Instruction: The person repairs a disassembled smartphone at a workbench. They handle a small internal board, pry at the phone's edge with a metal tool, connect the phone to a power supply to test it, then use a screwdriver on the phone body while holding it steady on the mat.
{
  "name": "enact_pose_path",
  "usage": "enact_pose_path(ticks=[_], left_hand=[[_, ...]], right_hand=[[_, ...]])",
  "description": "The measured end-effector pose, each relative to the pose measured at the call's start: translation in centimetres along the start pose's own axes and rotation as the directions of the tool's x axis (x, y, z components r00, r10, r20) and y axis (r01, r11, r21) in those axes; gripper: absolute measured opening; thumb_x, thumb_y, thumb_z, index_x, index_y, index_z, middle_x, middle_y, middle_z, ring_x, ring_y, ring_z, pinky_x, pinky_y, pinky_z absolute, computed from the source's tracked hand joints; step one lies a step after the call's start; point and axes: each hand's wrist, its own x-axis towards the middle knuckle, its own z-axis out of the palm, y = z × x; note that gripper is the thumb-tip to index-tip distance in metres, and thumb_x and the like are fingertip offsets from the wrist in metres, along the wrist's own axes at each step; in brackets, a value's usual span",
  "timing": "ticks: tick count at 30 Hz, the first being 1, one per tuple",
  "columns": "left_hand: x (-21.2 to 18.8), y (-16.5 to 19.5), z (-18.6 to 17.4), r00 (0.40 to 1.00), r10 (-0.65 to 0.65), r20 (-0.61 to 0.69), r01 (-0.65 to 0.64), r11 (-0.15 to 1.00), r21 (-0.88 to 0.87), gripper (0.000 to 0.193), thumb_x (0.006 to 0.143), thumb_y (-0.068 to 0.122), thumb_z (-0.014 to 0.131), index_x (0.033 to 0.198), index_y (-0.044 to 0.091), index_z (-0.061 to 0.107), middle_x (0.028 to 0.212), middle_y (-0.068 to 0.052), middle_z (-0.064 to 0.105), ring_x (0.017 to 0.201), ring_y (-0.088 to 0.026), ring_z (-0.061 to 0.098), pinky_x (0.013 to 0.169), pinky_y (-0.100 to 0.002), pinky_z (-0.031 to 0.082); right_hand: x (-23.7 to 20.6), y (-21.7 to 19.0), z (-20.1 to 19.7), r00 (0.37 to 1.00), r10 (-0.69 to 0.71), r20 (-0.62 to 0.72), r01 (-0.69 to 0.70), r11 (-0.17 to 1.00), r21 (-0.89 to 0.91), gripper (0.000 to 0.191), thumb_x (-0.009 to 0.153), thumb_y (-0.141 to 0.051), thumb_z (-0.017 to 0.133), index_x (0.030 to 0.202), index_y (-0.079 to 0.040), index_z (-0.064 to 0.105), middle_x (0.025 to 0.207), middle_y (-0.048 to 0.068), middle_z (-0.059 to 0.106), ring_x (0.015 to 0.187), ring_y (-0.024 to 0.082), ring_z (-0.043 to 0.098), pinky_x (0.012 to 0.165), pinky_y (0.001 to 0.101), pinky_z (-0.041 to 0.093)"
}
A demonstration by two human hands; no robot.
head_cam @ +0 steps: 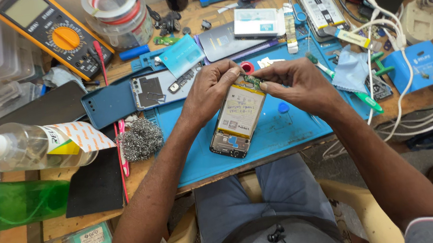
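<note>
A person seated at a crowded repair bench holds an opened phone (pixel 238 119) at the centre of the frame, tilted, its lower end resting on a blue work mat (pixel 283 130) and its yellowish battery showing. The left hand (pixel 210 92) grips the phone's upper left edge, fingers closed on the frame. The right hand (pixel 299 82) meets it at the top, fingertips pinched together on a small green circuit board (pixel 251 81) at the phone's upper end.

As a judgement, the main risk lies in that pinch: too much pull or twist could crack the little board or tear a connector beneath it, and the propped phone could slide on the mat if the left hand loosens. A small part could also drop and be lost in the clutter.

Around the hands: a blue phone back cover (pixel 116 100) and a bare phone frame (pixel 161 87) lie left of centre, with a wad of steel wool (pixel 141 139) below them. A yellow multimeter (pixel 54 37) sits at upper left, tape rolls (pixel 114 8) beside it. A clear spray bottle (pixel 29 148) lies at far left. White cables (pixel 408 89) trail at right, close to the right forearm, and a green-handled tool (pixel 366 100) lies near them.
</note>
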Motion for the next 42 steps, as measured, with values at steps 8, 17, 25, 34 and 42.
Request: enact_pose_path(ticks=[8, 17, 25, 34, 42], left_hand=[[0.3, -0.2, -0.1, 0.999, -0.044, 0.01, 0.044, 0.999, 0.025, 0.033, 0.104, 0.029, 0.052, 0.094, 0.004, 0.071, 0.076, -0.002, 0.071, 0.066, -0.006, 0.063, 0.06, -0.026, 0.053], [0.0, 0.7, -0.9, 0.983, -0.106, 0.15, 0.121, 0.988, -0.094, 0.026, 0.097, 0.021, 0.064, 0.115, 0.003, 0.068, 0.091, -0.004, 0.075, 0.08, -0.007, 0.069, 0.068, -0.025, 0.056], [-0.5, 1.8, -1.0, 0.97, -0.125, 0.21, 0.146, 0.985, -0.087, 0.04, 0.088, 0.014, 0.075, 0.123, 0.0, 0.063, 0.101, -0.008, 0.074, 0.087, -0.01, 0.073, 0.075, -0.026, 0.062], [-0.7, 1.8, -1.0, 0.975, -0.101, 0.198, 0.119, 0.99, -0.08, 0.037, 0.089, 0.016, 0.075, 0.121, 0.001, 0.064, 0.1, -0.007, 0.074, 0.086, -0.009, 0.074, 0.074, -0.025, 0.063], [-0.4, 0.9, 0.1, 0.993, -0.087, 0.082, 0.086, 0.996, 0.021, 0.027, 0.094, 0.022, 0.075, 0.11, 0.001, 0.068, 0.09, -0.006, 0.073, 0.073, -0.007, 0.066, 0.061, -0.024, 0.055]], right_hand=[[-0.5, -0.8, 1.9, 0.97, -0.179, -0.163, 0.131, 0.955, -0.266, 0.048, 0.084, -0.013, 0.083, 0.129, -0.002, 0.069, 0.104, 0.009, 0.074, 0.093, 0.013, 0.069, 0.082, 0.0277, 0.056], [-2.0, -0.1, 2.4, 0.945, -0.23, -0.231, 0.182, 0.961, -0.21, 0.05, 0.086, -0.004, 0.079, 0.134, 0.001, 0.064, 0.105, 0.007, 0.073, 0.091, 0.01, 0.068, 0.082, 0.0245, 0.057], [-2.4, 1.2, 3.2, 0.957, -0.07, -0.282, 0.068, 0.998, -0.017, 0.037, 0.092, -0.001, 0.072, 0.128, 0.003, 0.068, 0.099, 0.006, 0.074, 0.09, 0.006, 0.069, 0.081, 0.0224, 0.057], [-1.4, 2.5, 3.1, 0.97, 0.14, -0.201, -0.015, 0.854, 0.52, 0.034, 0.089, 0.003, 0.069, 0.123, 0.005, 0.067, 0.105, 0.009, 0.074, 0.089, 0.01, 0.066, 0.076, 0.0235, 0.052], [-1.6, 2.8, 2.5, 0.97, 0.206, -0.132, -0.087, 0.797, 0.598, 0.036, 0.088, 0.001, 0.072, 0.123, 0.004, 0.068, 0.101, 0.007, 0.071, 0.084, 0.01, 0.063, 0.073, 0.0236, 0.05]])
